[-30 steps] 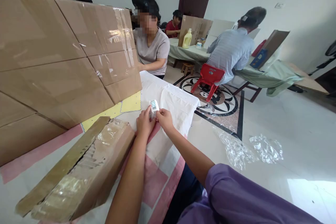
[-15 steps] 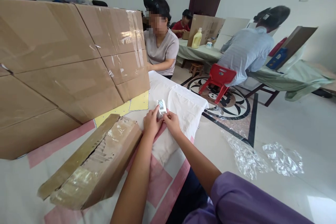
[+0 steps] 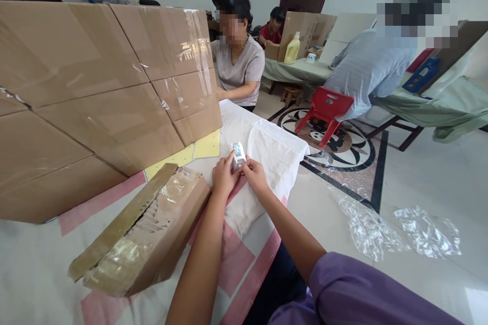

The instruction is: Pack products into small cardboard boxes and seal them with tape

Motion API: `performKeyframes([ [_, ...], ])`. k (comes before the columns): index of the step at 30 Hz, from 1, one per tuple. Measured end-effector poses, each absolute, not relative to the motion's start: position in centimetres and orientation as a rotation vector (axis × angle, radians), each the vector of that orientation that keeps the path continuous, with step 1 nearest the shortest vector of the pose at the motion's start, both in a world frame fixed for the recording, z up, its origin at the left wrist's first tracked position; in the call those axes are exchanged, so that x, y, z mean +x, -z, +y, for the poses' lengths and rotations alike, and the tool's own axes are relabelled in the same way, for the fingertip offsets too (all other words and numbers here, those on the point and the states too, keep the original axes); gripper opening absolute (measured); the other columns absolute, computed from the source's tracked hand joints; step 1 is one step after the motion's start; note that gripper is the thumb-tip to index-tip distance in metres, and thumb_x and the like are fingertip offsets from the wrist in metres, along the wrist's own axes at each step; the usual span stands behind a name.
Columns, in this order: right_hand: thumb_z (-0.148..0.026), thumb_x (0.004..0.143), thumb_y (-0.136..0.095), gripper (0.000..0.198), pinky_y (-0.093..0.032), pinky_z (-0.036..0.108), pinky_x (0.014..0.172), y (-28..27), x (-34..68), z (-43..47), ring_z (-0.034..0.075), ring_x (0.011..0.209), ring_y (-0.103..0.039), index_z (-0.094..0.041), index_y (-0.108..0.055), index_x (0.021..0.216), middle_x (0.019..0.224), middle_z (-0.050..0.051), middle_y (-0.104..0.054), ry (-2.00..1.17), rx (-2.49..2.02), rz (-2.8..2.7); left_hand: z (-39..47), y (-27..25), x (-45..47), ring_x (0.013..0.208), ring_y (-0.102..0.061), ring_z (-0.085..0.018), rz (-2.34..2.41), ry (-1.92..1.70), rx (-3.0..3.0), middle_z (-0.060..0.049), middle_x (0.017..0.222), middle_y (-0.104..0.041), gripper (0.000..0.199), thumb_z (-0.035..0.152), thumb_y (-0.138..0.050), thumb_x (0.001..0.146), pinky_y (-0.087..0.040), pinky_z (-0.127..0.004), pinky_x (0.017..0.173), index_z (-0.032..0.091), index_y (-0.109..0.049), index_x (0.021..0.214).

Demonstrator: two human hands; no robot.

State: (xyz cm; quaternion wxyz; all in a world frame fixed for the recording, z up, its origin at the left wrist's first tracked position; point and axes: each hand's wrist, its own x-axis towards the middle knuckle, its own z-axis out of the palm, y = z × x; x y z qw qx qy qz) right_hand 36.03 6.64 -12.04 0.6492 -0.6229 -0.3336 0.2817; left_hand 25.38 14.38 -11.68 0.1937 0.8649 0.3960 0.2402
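A small white box [image 3: 239, 152] with a printed label on its upper face is held above the cloth-covered table [image 3: 160, 310]. My left hand [image 3: 224, 175] is closed around its left side. At its lower right edge, my right hand [image 3: 254, 174] pinches it with thumb and finger. What is printed on the label is too small to read. Beneath the hands lies a white cloth [image 3: 263, 147] on the pink-and-white tablecloth. Left of my left forearm rests an open, taped cardboard box [image 3: 163, 244].
A wall of taped cartons [image 3: 102, 86] stands along the table's left. A person [image 3: 240, 61] sits beyond it. Others work at a far table [image 3: 282, 70], one on a red chair [image 3: 330, 104]. Crumpled clear plastic [image 3: 369, 228] lies on the floor at right.
The camera view has shifted slightly, so the scene sits a little further right. Both hands keep hold of the small white box, which is tilted a little differently.
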Motion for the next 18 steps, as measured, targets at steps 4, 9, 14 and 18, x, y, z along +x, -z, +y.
performKeyframes([
  [4, -0.028, 0.074, -0.059, 0.017, -0.050, 0.027, 0.064, 12.06, 36.11, 6.71, 0.016, 0.064, -0.064, -0.021, -0.051, 0.061, 0.064, 0.001, -0.069, -0.631, -1.430, -0.737, 14.36, 11.68, 25.35, 0.112, -0.062, -0.030, 1.102, -0.689, 2.414, -0.010, 0.119, -0.064, 0.070, 0.034, -0.065, 0.088, -0.047, -0.042, 0.093, 0.030, -0.040, 0.154],
  [9, -0.026, 0.071, -0.058, 0.016, -0.050, 0.027, 0.064, 11.82, 36.04, 6.69, 0.018, 0.064, -0.066, -0.021, -0.051, 0.058, 0.062, 0.001, -0.068, -0.635, -1.431, -0.711, 14.31, 11.64, 25.30, 0.115, -0.061, -0.030, 1.088, -0.695, 2.398, -0.010, 0.122, -0.064, 0.073, 0.029, -0.066, 0.085, -0.047, -0.042, 0.095, 0.030, -0.040, 0.154],
  [14, -0.026, 0.071, -0.057, 0.017, -0.050, 0.027, 0.064, 11.65, 36.01, 6.60, 0.018, 0.064, -0.065, -0.022, -0.049, 0.057, 0.061, 0.001, -0.068, -0.648, -1.415, -0.700, 14.14, 11.41, 25.26, 0.116, -0.061, -0.028, 1.077, -0.696, 2.362, -0.009, 0.122, -0.064, 0.073, 0.026, -0.065, 0.086, -0.046, -0.040, 0.096, 0.031, -0.040, 0.153],
  [18, -0.027, 0.071, -0.058, 0.017, -0.050, 0.028, 0.064, 11.77, 36.03, 6.66, 0.019, 0.063, -0.065, -0.022, -0.050, 0.057, 0.061, 0.001, -0.068, -0.646, -1.407, -0.695, 14.05, 11.17, 25.27, 0.116, -0.061, -0.028, 1.092, -0.673, 2.362, -0.009, 0.123, -0.064, 0.071, 0.029, -0.065, 0.087, -0.045, -0.040, 0.096, 0.031, -0.040, 0.154],
])
